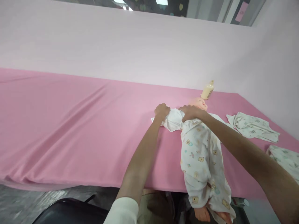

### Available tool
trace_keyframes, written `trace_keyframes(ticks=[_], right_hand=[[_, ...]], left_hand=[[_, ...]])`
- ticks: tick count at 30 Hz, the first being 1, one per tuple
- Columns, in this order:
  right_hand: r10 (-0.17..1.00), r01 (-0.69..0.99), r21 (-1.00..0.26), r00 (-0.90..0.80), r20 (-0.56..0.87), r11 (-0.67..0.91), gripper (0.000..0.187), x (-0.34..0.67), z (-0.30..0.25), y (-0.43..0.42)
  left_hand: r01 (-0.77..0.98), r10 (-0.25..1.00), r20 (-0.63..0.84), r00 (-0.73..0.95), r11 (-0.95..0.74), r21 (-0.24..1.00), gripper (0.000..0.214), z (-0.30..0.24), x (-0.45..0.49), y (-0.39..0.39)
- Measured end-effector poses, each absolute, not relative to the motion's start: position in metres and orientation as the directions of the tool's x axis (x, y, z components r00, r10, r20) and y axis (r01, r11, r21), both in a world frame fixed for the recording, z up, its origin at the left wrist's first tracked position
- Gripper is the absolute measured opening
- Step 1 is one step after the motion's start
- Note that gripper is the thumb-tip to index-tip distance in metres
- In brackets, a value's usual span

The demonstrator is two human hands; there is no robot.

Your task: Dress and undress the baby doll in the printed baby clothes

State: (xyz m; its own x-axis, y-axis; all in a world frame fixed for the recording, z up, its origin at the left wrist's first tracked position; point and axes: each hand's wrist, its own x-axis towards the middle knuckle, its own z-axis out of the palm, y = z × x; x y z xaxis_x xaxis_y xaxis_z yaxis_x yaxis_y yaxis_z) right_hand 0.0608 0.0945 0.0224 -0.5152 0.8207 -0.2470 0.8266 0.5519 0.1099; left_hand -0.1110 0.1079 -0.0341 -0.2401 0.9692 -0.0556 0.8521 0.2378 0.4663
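Note:
A baby doll (201,102) lies on its back across the pink-covered table, its bare feet hanging past the front edge. It has on a white shirt (174,119) and white trousers (197,152) printed with small bears. My left hand (162,110) is closed on the outer end of the shirt's sleeve, left of the doll. Near the doll's shoulder, just below its head, my right hand (189,112) grips the same shirt, with the thumb toward the sleeve. The doll's arm is hidden within or under the cloth. My right forearm passes over the doll's chest.
A pump bottle (207,90) of pale yellow liquid stands behind the doll's head. Printed baby clothes (254,127) and another folded cloth (285,160) lie at the right. A white wall (140,46) rises behind the pink sheet (77,130). A black chair (70,211) is at lower left.

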Motion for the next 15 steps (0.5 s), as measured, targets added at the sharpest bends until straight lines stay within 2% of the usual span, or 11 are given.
trace_keyframes(ticks=[4,8,12,15], right_hand=[[0.857,0.865,0.066,-0.479,-0.193,0.498,0.056,0.073,0.032,0.094],[0.882,0.887,0.003,-0.459,-0.109,0.462,0.065,0.099,0.042,0.095],[0.887,0.888,-0.035,-0.46,-0.039,0.459,0.067,0.118,0.046,0.096],[0.89,0.891,-0.019,-0.454,-0.038,0.454,0.066,0.116,0.044,0.092]], left_hand=[[0.853,0.965,-0.07,-0.253,0.256,0.454,0.034,-0.038,-0.122,0.106],[0.865,0.964,-0.06,-0.26,0.261,0.428,0.033,-0.045,-0.126,0.107],[0.895,0.97,-0.01,-0.243,0.228,0.384,0.031,-0.054,-0.121,0.107],[0.921,0.973,0.058,-0.222,0.19,0.34,0.031,-0.06,-0.115,0.103]])
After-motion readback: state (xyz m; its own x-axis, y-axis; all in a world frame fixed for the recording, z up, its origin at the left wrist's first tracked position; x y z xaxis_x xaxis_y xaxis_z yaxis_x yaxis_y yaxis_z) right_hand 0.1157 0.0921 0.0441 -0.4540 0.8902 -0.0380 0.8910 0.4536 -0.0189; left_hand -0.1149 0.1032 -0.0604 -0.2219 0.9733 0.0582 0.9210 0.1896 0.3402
